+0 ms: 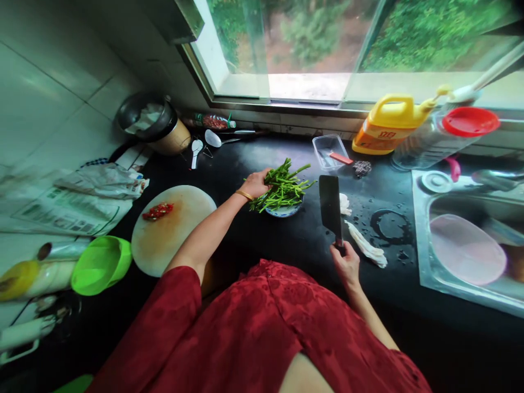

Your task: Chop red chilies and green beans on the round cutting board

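Note:
My left hand reaches to the left side of a heap of green vegetable stems, its fingers closed around some of them. Under the stems sits a bowl with a blue pattern, mostly covered. In my right hand is a cleaver, gripped by its handle with the dark blade pointing away from me. To the left lies a round cutting board with a small pile of chopped red chili on it.
White cloths lie right of the cleaver, beside wet patches. A sink borders the right side. Behind stand a clear plastic box and a yellow jug. A green basket and a pot are on the left.

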`<state>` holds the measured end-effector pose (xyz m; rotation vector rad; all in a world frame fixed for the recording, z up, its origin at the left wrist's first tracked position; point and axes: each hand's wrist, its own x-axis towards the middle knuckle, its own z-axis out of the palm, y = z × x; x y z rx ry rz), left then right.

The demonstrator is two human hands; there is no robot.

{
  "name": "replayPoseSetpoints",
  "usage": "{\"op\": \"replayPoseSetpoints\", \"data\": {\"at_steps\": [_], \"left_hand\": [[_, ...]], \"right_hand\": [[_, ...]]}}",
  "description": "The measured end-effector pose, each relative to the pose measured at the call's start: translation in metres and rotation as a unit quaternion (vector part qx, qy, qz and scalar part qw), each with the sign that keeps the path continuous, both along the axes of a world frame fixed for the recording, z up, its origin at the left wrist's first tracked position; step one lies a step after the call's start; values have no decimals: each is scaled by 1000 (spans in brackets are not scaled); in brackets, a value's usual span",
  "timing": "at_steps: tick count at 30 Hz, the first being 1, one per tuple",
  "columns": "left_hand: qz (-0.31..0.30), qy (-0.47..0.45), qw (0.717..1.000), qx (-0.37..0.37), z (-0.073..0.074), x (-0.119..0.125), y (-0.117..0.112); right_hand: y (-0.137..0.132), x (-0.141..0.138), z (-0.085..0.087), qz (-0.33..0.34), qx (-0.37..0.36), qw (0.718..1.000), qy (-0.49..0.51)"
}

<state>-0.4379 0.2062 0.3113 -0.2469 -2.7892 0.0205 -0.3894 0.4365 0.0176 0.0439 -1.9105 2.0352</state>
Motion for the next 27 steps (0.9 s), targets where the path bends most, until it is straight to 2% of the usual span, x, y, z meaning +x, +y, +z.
{"op": "replayPoseSetpoints", "data": {"at_steps": [3, 6, 9, 12, 14, 16, 20, 22, 24, 27], "left_hand": [[-8, 35, 997, 71, 23, 33, -32], [16, 92, 986, 141, 44, 79, -76], [82, 127, 974, 166, 62, 140, -122], [191, 109, 970, 107, 63, 198, -164], [267, 77, 959, 49, 49, 223, -192], [315, 32, 948, 17, 24, 231, -221], [370, -48, 928, -1, -36, 219, -269], [396, -54, 916, -10, -58, 212, -282], [411, -39, 911, -17, -69, 208, -288], [416, -29, 909, -19, -72, 208, -289]], "right_hand": [[-3, -5, 4, 10, 3, 1000, -2], [-6, -10, 8, 21, 23, 999, -12], [-9, -13, 13, 28, 50, 998, -32], [-15, -14, 20, 28, 70, 996, -43], [-22, -12, 26, 30, 80, 995, -42], [-31, -9, 33, 40, 89, 994, -40], [-48, -1, 47, 60, 88, 994, -35], [-54, 1, 54, 53, 107, 992, -31], [-58, 4, 59, 42, 122, 991, -28], [-62, 6, 64, 35, 109, 993, -27]]}}
